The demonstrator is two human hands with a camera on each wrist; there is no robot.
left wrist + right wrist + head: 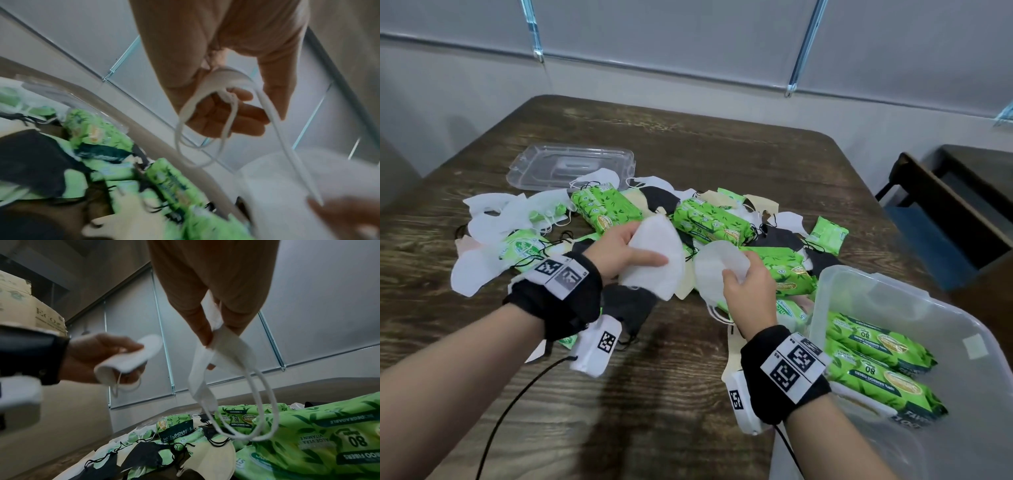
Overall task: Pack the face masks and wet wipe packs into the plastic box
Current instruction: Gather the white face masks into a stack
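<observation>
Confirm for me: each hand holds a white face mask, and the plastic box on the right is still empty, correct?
Not quite. Left hand and right hand each hold a white face mask, but the plastic box is not empty: the head view shows two green wet wipe packs inside.

Both forearms are bare. Each wrist wears a black band (pixel 558 298) carrying white tags printed with black square codes (pixel 796 365), plus a white camera block (pixel 597 346) underneath. A thin black cable (pixel 517 404) trails from each.

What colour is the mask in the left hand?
White; the mask in the left hand shows best in the head view.
</observation>
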